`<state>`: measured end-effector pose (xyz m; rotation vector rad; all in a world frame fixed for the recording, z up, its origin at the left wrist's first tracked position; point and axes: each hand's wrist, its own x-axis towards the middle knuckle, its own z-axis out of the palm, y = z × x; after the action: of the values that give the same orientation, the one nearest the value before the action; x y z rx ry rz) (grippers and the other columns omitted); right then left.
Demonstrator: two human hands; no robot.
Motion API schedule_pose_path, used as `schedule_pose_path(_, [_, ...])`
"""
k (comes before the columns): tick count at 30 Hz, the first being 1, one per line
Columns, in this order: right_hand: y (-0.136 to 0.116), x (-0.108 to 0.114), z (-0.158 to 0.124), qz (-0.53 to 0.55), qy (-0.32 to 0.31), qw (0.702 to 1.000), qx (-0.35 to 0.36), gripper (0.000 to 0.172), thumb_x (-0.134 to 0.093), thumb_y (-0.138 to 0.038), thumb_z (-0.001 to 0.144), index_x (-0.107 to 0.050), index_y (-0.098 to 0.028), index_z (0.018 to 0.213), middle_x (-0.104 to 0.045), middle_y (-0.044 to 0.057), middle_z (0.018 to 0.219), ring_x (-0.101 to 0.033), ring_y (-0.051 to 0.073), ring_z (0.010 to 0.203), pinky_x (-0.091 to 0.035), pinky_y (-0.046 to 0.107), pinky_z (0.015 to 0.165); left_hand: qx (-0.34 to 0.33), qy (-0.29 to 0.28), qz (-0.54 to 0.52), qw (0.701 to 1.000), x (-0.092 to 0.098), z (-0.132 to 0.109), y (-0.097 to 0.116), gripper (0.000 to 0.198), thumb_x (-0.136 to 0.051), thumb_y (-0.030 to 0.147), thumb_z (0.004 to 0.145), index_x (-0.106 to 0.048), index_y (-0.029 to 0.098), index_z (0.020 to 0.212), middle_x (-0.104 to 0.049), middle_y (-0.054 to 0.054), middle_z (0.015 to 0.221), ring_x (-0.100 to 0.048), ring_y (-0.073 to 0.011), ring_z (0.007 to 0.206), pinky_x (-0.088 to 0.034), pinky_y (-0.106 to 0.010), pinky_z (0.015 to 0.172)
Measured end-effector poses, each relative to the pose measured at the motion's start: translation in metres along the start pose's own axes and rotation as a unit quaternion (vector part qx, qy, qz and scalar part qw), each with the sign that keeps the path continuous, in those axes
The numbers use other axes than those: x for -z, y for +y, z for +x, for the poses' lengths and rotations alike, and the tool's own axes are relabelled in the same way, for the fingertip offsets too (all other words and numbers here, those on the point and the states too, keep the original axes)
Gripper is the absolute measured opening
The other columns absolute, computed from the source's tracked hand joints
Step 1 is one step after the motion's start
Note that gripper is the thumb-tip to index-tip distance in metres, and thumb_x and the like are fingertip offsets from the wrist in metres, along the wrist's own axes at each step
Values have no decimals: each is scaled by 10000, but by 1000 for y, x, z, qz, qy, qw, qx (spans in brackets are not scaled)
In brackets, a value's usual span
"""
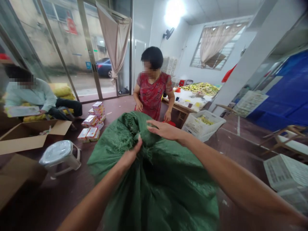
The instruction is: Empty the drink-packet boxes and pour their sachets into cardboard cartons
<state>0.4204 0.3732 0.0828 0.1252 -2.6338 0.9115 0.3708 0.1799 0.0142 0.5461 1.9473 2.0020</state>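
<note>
A large, bulging green woven sack (178,173) fills the lower middle of the view. Its mouth is bunched up on top, with frayed threads around the gathered neck. My left hand (131,155) is at the near side of that neck, thumb pointing up and the other fingers hidden in the folds; it appears to grip the sack. From the right, my right hand (165,130) lies against the bunched top with its fingers stretched out.
A person in a red top (154,86) stands just beyond the sack; another sits at left. Nearby are a plastic stool (57,152), an open carton (24,136), stacked small boxes (92,122), a white crate (203,126) and a table with yellow-green pieces (201,88).
</note>
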Motion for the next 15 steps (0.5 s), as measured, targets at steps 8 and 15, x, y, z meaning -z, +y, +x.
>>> schedule_pose_path(8, [-47,-41,-80,89,108,988,-72,515,-563,-508,932,-370,-215,556,-448,-10,539,-369,141,536,-258,298,557,346,-142,-129,918,18,7,46,568,-633,641,804,-713,156,1088,-755,-97,845,-723,-272,825,-587,-389,736])
schedule_pose_path(15, [-51,-138,-108,172,22,984,-38,132,-526,-209,929,-571,-188,807,-684,49,845,-636,207,760,-451,304,707,234,-213,-3,949,27,-7,58,438,-869,150,488,-700,188,890,-681,14,757,-621,-150,709,-508,-259,693])
